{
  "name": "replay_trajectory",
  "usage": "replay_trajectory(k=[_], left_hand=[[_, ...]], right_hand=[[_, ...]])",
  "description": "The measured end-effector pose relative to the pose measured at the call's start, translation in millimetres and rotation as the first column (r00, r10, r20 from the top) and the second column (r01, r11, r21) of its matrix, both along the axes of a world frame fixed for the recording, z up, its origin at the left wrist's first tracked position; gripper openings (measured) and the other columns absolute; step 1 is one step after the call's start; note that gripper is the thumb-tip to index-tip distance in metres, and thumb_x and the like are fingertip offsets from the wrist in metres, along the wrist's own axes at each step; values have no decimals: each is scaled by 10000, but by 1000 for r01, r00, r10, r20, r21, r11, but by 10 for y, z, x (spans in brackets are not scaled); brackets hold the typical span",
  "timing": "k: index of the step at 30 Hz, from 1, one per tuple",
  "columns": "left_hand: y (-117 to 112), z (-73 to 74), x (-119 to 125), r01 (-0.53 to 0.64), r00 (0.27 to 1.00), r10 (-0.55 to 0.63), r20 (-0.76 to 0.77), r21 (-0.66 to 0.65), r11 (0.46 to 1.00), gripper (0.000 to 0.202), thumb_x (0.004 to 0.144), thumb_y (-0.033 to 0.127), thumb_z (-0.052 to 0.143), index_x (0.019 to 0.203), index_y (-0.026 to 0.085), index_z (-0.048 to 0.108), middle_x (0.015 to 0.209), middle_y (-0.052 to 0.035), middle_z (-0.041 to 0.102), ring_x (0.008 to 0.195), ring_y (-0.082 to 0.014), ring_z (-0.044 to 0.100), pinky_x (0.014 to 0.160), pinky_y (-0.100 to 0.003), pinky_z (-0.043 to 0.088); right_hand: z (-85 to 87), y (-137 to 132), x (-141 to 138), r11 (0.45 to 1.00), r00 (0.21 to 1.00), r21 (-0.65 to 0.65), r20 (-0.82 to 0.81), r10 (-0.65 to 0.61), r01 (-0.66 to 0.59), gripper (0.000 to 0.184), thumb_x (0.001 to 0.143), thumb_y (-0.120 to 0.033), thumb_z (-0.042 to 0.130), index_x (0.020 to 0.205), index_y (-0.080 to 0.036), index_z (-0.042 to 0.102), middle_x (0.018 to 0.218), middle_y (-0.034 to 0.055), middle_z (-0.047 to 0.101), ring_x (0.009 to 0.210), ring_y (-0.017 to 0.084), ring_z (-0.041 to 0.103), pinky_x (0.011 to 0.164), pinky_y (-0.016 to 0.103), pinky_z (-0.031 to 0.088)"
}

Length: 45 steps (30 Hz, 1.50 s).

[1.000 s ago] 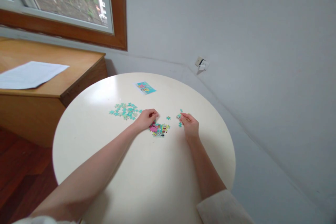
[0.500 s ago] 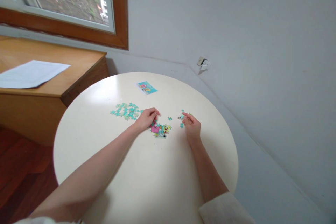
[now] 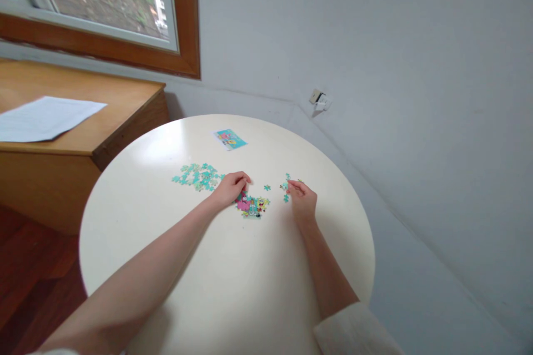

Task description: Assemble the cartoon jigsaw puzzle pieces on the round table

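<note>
Loose pieces (image 3: 195,176) lie patchily on the worktop (image 3: 233,288). Beside them, the left hand (image 3: 231,188) curls, grip nearly closed; I cannot tell whether it holds anything. Just by it sits the part-built puzzle (image 3: 252,207), figures' heads pointing away from the person, long axis side to side. The right hand (image 3: 303,199) has its fingertips almost together over a small cluster (image 3: 286,198), its hold unclear.

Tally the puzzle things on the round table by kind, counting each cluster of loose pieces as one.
Picture card: 1
Part-joined puzzle: 1
Clusters: 2, the left pile and the right-side pieces
Lone piece in between: 1
Total in view: 5
</note>
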<state>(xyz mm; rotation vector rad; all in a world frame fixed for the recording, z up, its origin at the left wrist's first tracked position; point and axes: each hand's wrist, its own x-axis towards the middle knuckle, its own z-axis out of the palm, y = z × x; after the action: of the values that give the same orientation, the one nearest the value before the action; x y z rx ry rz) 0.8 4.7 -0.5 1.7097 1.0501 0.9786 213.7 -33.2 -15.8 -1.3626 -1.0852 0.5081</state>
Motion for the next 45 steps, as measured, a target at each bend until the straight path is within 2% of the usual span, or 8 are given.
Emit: replay_trajectory(k=[4, 7, 13, 19, 25, 36, 40, 45], left_hand=[[11, -26, 3, -5, 1000, 5, 1, 8, 1000, 210, 752, 211, 409, 735, 137, 604, 536, 15, 527, 504, -106, 458, 523, -226, 360], [7, -17, 3, -2, 1000, 2, 5, 3, 1000, 202, 744, 219, 413, 727, 140, 598, 529, 19, 518, 502, -106, 454, 523, -227, 358], [-3, 9, 2, 5, 1000, -5, 22, -17, 1000, 188, 730, 245, 420, 721, 147, 580, 524, 24, 502, 501, -109, 450, 518, -230, 349], [-16, 8, 1, 8, 999, -7, 32, -17, 1000, 186, 726, 233, 420, 722, 145, 583, 515, 28, 493, 493, -107, 451, 504, -226, 344], [-17, 30, -1, 0, 1000, 0, 14, -18, 1000, 187, 726, 213, 413, 719, 142, 586, 514, 31, 490, 499, -107, 451, 517, -228, 352], [-26, 52, -5, 6, 1000, -6, 7, -14, 1000, 185, 723, 228, 416, 717, 149, 584, 509, 28, 491, 494, -110, 449, 516, -234, 358], [-46, 85, -5, 5, 1000, -5, 9, -17, 1000, 181, 715, 239, 424, 712, 154, 583, 500, 29, 490, 492, -114, 456, 512, -235, 360], [-51, 81, -5, 1, 1000, 0, 17, -31, 1000, 192, 699, 266, 427, 715, 155, 584, 496, 33, 476, 483, -115, 447, 491, -232, 337]], right_hand=[[-23, 18, 86, 1000, 998, 21, 53, -22, 21, 309, 671, -405, 577, 792, -136, 666, 725, 80, 691, 657, 178, 636, 648, 324, 512], [-32, 30, 227, 995, 988, 19, 120, -96, 94, 329, 674, -412, 558, 799, -130, 674, 789, 101, 702, 710, 197, 644, 688, 332, 504], [-43, 28, 471, 973, 968, -87, 157, -197, 213, 300, 655, -367, 557, 777, -123, 681, 761, 106, 707, 691, 208, 649, 681, 333, 498], [-32, 4, 458, 960, 967, -177, 167, -190, 219, 235, 606, -307, 593, 749, -143, 683, 681, 71, 700, 646, 197, 642, 661, 315, 494], [10, -31, 426, 932, 938, -251, 294, -186, 263, 240, 592, -272, 607, 793, -165, 681, 662, 37, 692, 639, 191, 628, 673, 303, 476], [-22, -16, 387, 930, 864, -217, 475, -166, 297, 203, 615, -262, 593, 807, -210, 635, 596, -45, 605, 596, 141, 561, 681, 287, 432], [-30, -14, 371, 938, 835, -164, 519, -180, 304, 200, 678, -273, 537, 831, -201, 643, 685, -18, 619, 648, 141, 561, 715, 281, 427], [46, -37, 312, 953, 756, -108, 637, -153, 284, 252, 783, -246, 454, 884, -182, 676, 855, 51, 661, 761, 159, 572, 777, 289, 410]])
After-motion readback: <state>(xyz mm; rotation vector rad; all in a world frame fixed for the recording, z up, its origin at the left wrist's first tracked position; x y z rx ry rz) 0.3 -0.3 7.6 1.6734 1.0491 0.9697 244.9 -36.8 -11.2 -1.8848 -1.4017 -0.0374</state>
